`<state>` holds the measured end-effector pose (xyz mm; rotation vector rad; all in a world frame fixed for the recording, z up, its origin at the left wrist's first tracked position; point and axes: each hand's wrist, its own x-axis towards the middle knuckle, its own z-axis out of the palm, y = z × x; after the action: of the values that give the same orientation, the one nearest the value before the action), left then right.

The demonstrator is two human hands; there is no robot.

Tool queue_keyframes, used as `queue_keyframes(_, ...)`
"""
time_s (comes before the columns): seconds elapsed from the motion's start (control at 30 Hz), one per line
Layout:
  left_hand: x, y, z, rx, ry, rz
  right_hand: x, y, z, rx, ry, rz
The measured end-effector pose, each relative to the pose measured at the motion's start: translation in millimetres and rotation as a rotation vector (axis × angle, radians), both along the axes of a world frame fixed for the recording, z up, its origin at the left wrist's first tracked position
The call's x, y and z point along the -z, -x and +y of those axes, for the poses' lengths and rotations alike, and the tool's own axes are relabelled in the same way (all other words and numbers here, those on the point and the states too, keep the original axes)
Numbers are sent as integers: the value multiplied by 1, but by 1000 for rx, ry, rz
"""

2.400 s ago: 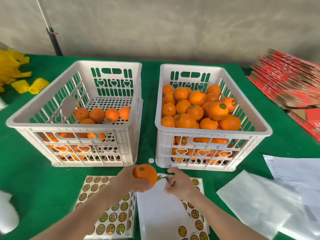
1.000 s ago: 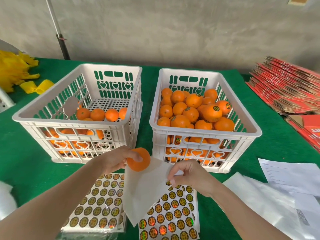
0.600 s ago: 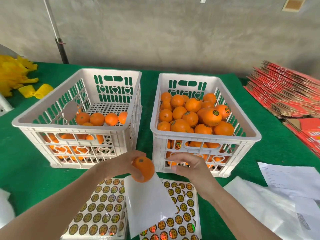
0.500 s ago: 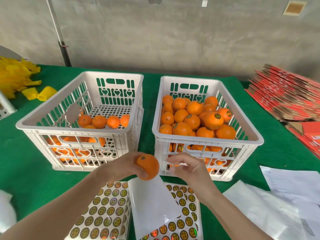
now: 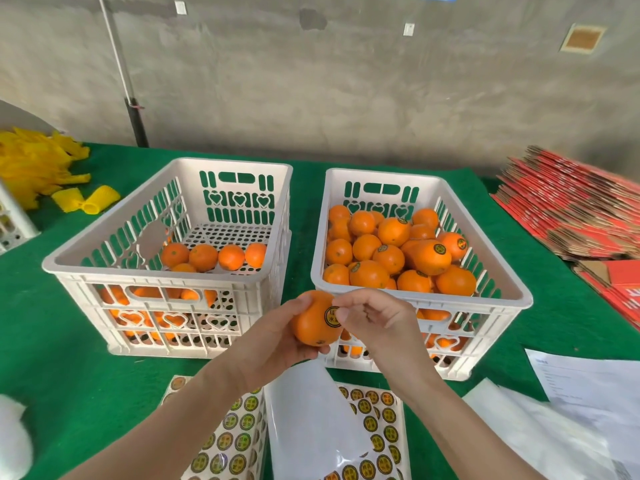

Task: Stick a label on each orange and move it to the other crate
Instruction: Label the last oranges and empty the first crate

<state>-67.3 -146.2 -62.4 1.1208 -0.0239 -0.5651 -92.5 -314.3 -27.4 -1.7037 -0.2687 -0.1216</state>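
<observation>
Few oranges wait in the left crate (right crate is heaped). Left hand grips one orange; right hand pinches its label on.

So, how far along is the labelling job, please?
Done: the right crate is piled with oranges, several visibly labelled. In hand: the left hand holds an orange while the right hand pinches a label against it. Left: a layer of remaining oranges in the left crate.

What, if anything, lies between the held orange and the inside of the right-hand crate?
Only that right-hand crate's near wall: the orange, held by the left hand, is just outside it. The right hand pinches its label. Nothing else visible.
</observation>
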Motion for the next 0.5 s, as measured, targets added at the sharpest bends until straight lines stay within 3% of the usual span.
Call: queue_keyframes(0.5,-4,7,-3,-39,-196,-147,2,1,8,58,210,-133)
